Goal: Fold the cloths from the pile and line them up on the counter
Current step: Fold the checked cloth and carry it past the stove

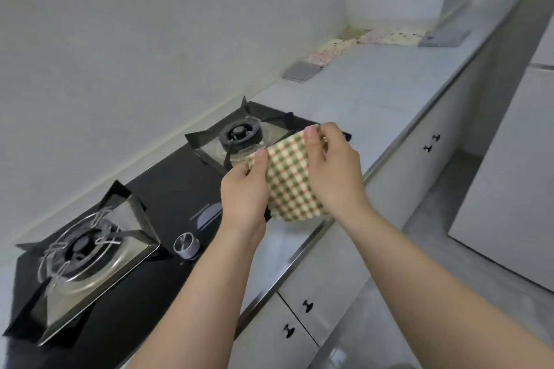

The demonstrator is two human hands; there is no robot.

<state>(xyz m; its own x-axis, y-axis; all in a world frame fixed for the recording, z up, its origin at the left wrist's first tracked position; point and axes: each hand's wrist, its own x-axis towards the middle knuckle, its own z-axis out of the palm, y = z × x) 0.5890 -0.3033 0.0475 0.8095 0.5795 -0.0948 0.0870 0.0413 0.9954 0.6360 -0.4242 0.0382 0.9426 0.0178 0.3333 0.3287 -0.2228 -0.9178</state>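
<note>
A green, red and cream checked cloth point(289, 181) hangs in the air above the right end of the black hob. My left hand point(244, 192) pinches its upper left corner. My right hand point(331, 166) pinches its upper right corner, fingers curled over the edge. Far back along the wall lies a row of folded cloths: a grey one point(302, 70), a pink one point(319, 57), a cream one point(340, 44), then more in the corner point(386, 34). The pile itself is out of view.
A black two-burner gas hob point(168, 198) with steel drip trays and a knob point(186, 244) fills the left counter. The pale counter point(374, 81) runs back to the wall corner. White cabinets with black handles point(431, 142) sit below; a white appliance point(515, 177) stands right.
</note>
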